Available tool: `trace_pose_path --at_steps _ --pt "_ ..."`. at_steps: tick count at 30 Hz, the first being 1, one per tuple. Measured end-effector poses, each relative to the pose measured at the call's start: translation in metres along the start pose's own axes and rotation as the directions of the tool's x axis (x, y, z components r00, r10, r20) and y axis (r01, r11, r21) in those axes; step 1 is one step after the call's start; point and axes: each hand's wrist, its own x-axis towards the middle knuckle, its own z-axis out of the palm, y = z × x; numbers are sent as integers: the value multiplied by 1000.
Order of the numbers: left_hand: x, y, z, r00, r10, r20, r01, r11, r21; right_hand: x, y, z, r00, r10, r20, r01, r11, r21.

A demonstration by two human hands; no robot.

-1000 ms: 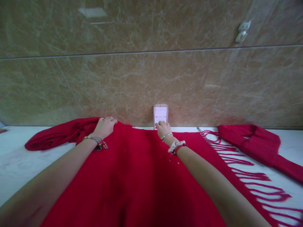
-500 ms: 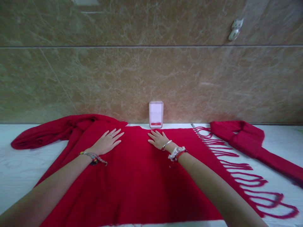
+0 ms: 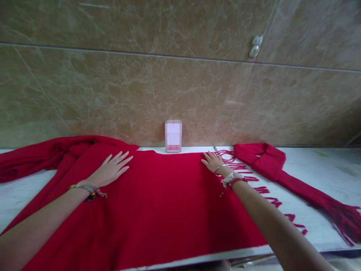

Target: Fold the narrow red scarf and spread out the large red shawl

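A red fringed scarf (image 3: 172, 195) lies spread over the white table, its tassels along the right end. My left hand (image 3: 111, 168) rests flat on its left part, fingers spread, a ring on one finger. Flat on the cloth near the far right corner lies my right hand (image 3: 213, 162), fingers apart, close to the tassels. Neither hand grips anything. To the left, more of the red cloth is bunched in a thick roll (image 3: 56, 152). A folded red strip (image 3: 262, 156) with a fringed end trails away to the right of the tassels.
A phone (image 3: 173, 136) leans upright against the brown marble-tiled wall (image 3: 141, 98) behind the scarf. The white table (image 3: 313, 162) shows on the right, its front edge near the bottom. A small white cat-shaped hook (image 3: 255, 46) is fixed on the wall.
My right hand has slid right across the cloth toward the tassels. My left hand stays on the same part of the scarf. The view has turned to the right and tilted slightly.
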Motion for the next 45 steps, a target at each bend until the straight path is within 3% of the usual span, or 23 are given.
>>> trace_pose_path --at_steps 2,6,9,12,20,24,27,31,35,37,41,45 --pt "7 13 -5 1000 -28 -7 28 998 -57 0 -21 -4 1000 3 -6 -3 999 44" --pt "20 46 -4 1000 -10 23 13 989 -145 -6 -77 -11 980 -198 -24 199 963 180" --pt "22 58 4 999 26 36 -20 986 -165 -16 -98 -10 957 -291 15 281 935 216" --pt "19 54 13 1000 18 4 -17 984 -175 -25 -89 -7 951 -307 37 297 939 173" --pt "14 47 17 999 23 -38 -30 981 -193 -37 -3 -4 985 -125 119 126 992 -2" --pt "12 47 16 1000 13 -16 -15 981 -193 -37 -3 -5 993 33 113 -37 999 34" --pt "2 39 13 999 -6 50 16 980 -197 -33 -38 -15 997 -23 71 14 992 122" --pt "-31 22 4 990 -15 139 35 989 -141 -33 -121 -35 965 -263 -16 255 917 306" --pt "-76 2 -4 997 -44 68 45 999 -5 -44 -211 -47 904 -414 -107 418 807 417" --pt "-97 -7 -4 998 -57 31 56 998 41 -53 -242 -47 884 -452 -120 456 775 438" --pt "-124 -23 3 993 -109 50 110 994 -14 -66 -262 -35 869 -492 -60 463 763 452" --pt "-131 -27 6 988 -120 93 130 986 -104 -72 -231 -26 881 -473 -21 438 798 413"
